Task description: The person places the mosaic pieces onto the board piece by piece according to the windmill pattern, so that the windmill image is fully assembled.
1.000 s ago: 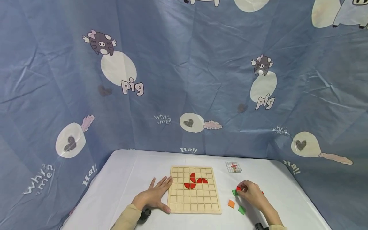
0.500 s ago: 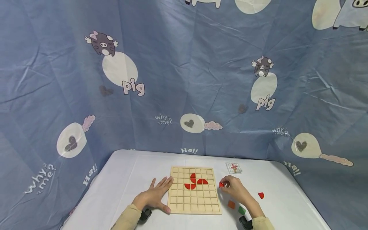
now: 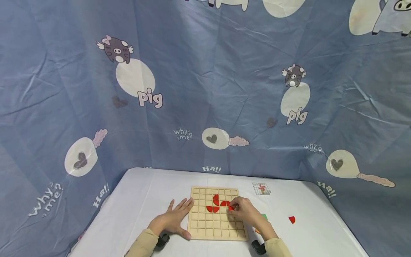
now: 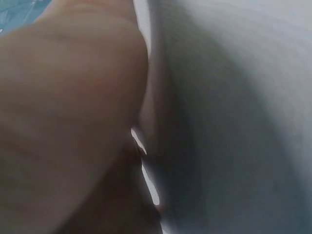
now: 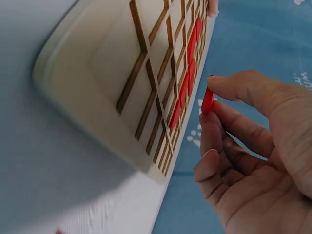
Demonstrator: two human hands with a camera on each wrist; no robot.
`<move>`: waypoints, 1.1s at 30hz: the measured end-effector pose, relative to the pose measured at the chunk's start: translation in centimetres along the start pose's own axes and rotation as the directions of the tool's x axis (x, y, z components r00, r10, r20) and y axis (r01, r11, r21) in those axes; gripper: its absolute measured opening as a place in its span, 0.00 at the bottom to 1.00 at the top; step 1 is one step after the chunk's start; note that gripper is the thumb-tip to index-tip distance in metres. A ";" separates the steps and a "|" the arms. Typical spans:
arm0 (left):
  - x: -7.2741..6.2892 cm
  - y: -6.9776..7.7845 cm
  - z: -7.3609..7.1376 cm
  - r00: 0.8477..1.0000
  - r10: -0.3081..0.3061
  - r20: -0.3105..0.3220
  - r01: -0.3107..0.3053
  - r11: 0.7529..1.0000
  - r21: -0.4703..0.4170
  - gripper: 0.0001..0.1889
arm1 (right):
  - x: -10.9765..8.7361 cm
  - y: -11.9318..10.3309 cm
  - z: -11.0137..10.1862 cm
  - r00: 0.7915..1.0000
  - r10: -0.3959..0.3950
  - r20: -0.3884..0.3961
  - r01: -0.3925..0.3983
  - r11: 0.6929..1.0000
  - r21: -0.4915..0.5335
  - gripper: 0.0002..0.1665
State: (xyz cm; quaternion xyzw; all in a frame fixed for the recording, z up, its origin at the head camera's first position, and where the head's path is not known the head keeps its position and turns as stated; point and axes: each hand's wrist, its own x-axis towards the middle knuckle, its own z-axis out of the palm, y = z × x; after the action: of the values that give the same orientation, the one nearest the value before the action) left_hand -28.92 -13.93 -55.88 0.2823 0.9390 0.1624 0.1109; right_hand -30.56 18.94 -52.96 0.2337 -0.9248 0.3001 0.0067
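Observation:
My right hand (image 3: pixel 245 212) pinches a small red piece (image 5: pixel 208 99) between thumb and fingertips, above the right side of a wooden grid board (image 3: pixel 205 233). In the right wrist view that piece is held on edge, apart from the board's surface. Several red quarter-circle pieces (image 3: pixel 216 208) lie in the board's cells, some left of my right fingertips and others right beside them. My left hand (image 3: pixel 173 219) lies flat with fingers spread, its fingertips and thumb at the board's left edge. In the left wrist view, skin and white cloth fill the frame, out of focus.
A loose red quarter-circle piece (image 3: pixel 292 219) lies right of my arm. Bits of a green piece (image 3: pixel 264 216) and an orange piece (image 3: pixel 257 231) show around my right forearm. A clear-looking pattern card (image 3: pixel 261 188) lies at the back right. Blue printed cloth (image 3: pixel 218 107) hangs behind the white table.
My right hand has picked up a red piece at the right and carried it left, over the board. The left hand has stayed put.

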 end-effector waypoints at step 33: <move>0.1 -0.1 0.1 1.000 -0.008 0.001 0.008 1.000 0.012 0.70 | 1.9 -0.3 2.2 0.997 0.001 0.073 -0.004 0.999 0.041 0.07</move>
State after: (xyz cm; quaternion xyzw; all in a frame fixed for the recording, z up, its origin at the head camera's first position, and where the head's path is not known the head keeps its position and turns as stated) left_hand -29.03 -13.94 -56.03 0.2791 0.9410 0.1564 0.1104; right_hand -31.81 16.69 -54.30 0.2434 -0.9184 0.3103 -0.0322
